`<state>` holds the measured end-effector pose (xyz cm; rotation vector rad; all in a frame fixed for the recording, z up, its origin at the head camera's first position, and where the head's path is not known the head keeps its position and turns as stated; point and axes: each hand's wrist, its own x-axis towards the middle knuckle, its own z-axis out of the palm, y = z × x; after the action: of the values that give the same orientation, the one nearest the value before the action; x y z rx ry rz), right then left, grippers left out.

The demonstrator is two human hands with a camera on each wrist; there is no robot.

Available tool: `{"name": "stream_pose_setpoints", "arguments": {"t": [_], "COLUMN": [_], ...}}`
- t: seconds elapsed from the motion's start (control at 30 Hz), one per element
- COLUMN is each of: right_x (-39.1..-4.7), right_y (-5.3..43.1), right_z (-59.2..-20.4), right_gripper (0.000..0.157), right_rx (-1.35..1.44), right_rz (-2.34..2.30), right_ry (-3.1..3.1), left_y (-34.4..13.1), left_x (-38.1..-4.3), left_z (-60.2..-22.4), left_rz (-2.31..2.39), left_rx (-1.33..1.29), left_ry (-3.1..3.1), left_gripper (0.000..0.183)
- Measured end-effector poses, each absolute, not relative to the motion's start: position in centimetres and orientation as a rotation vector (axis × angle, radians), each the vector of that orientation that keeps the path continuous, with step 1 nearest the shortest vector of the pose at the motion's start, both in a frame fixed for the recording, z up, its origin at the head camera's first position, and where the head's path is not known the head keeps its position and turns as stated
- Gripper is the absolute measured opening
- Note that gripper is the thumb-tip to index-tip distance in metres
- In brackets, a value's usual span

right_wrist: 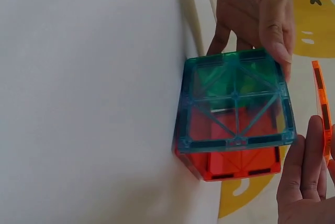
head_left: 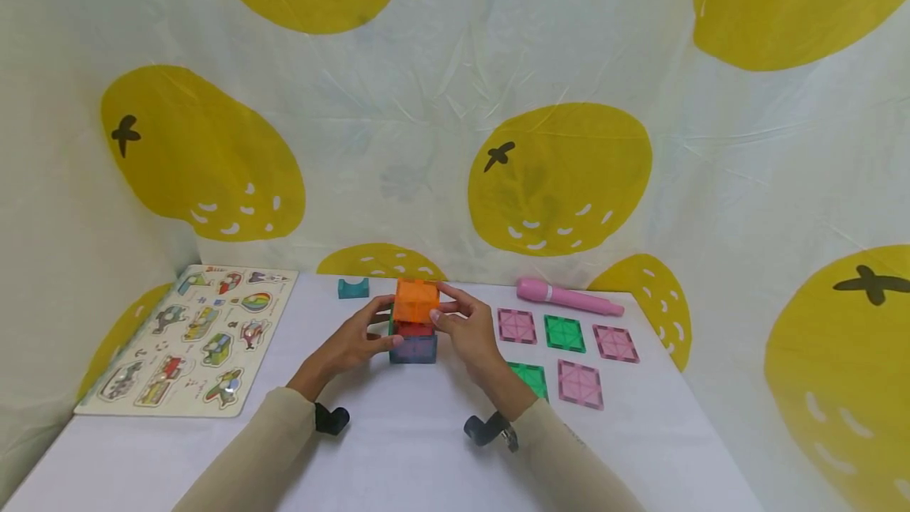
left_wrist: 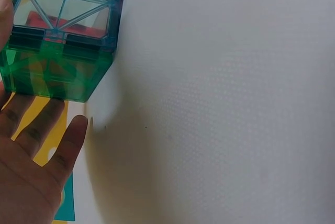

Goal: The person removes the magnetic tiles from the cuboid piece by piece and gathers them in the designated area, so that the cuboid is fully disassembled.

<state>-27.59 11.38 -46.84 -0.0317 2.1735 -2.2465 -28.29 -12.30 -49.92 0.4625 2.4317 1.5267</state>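
Observation:
A box of see-through magnetic tiles (head_left: 415, 350) stands on the white table, with a blue face towards me, a green side on the left and red ones beyond. My left hand (head_left: 353, 338) holds the box at its left, its thumb along the front edge and fingers by the green side (left_wrist: 47, 72). Between thumb and fingers, my right hand (head_left: 471, 334) pinches an orange magnetic tile (head_left: 415, 303). That orange tile is tilted above the box in the head view. In the right wrist view it appears edge-on, apart from the blue face (right_wrist: 235, 98).
Right of the hands lie pink tiles (head_left: 579, 384) and green tiles (head_left: 565, 333), one green tile partly hidden by my right arm. Behind them is a pink stick-like object (head_left: 569, 296). A teal notched block (head_left: 353, 288) sits at the back; a picture puzzle board (head_left: 188, 338) lies left.

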Motion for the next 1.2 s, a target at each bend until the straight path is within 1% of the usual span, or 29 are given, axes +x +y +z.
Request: {"name": "stream_pose_setpoints", "arguments": {"t": [0.17,0.4,0.7,0.83,1.03,1.2], "right_x": [-27.5,-27.2,-27.0,-26.6,-25.7,-24.6], "right_y": [11.9,14.1,18.5,20.8,23.9,26.5], "right_z": [-46.3,-46.5,-46.5,-46.5,-46.3,-46.2], "right_gripper": [0.053,0.053,0.052,0.051,0.055,0.055], "right_rx": [-0.015,0.064,0.109,0.131,0.119,0.186], "right_rz": [-2.246,-2.167,-2.233,-2.197,-2.148,-2.027], "right_ry": [2.191,2.257,2.256,2.282,2.337,2.466], "left_y": [-12.3,-12.4,-12.3,-12.3,-12.4,-12.4], "left_x": [-28.2,-28.1,-28.2,-28.2,-28.0,-28.1], "left_z": [-50.0,-50.1,-50.1,-50.1,-50.1,-50.1], "left_rz": [1.559,1.580,1.563,1.570,1.565,1.567], "left_rx": [0.506,0.522,0.477,0.469,0.453,0.453], "left_ry": [2.420,2.423,2.420,2.404,2.412,2.409], "left_gripper": [0.081,0.079,0.084,0.083,0.083,0.083]}}
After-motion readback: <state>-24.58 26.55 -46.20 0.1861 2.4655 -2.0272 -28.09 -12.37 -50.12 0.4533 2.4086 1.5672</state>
